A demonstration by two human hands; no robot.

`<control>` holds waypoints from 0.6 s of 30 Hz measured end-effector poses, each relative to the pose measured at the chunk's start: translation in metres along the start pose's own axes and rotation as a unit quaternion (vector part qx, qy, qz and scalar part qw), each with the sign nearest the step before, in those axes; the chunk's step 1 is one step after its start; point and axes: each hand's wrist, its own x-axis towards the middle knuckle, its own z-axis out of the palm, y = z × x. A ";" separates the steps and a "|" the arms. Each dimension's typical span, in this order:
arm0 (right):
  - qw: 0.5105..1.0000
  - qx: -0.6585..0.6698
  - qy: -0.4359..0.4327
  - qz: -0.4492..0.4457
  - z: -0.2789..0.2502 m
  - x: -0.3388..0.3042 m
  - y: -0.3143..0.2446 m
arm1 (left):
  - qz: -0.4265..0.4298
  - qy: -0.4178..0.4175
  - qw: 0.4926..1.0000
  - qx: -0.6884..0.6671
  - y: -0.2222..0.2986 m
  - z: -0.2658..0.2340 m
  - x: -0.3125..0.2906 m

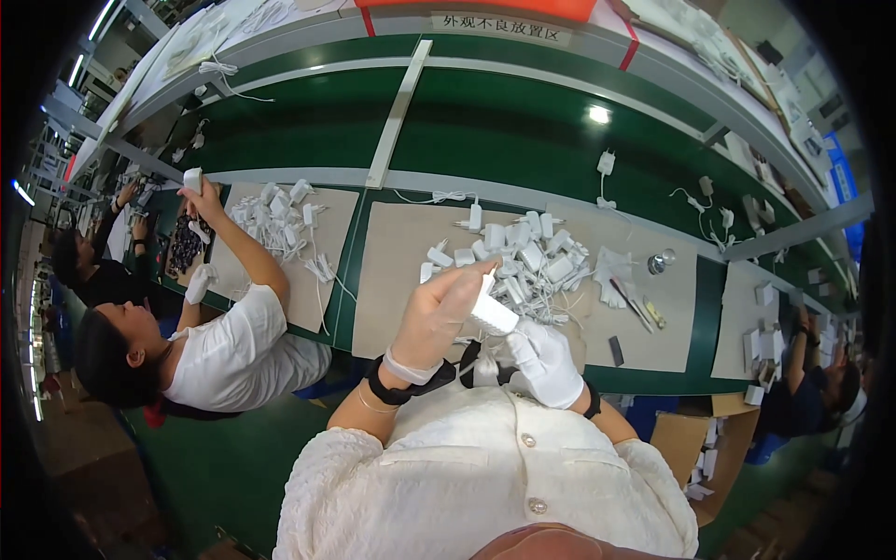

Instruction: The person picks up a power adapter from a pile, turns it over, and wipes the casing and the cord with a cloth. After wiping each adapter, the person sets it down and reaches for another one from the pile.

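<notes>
A white power adapter (493, 315) is tilted in front of my chest, gripped near its upper end by the fingers of my left hand (434, 317), which wears a thin see-through glove. Just below its lower end is my right hand (546, 364) in a white cloth glove, fingers curled; what they hold is hidden. Beyond both hands, a heap of white adapters with tangled cables (532, 257) covers the middle of a beige work mat (392, 238).
Tweezers (633, 304), a small metal-topped bottle (661, 261) and a dark block (616, 351) lie right of the heap. A white bar (399, 117) crosses the green belt (299, 117). At left, a co-worker (224, 345) holds an adapter. An open carton (686, 448) stands low right.
</notes>
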 end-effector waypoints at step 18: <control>0.861 0.500 0.028 0.086 -0.015 -0.009 0.030 | -0.013 0.138 0.816 0.561 -0.211 -0.019 0.107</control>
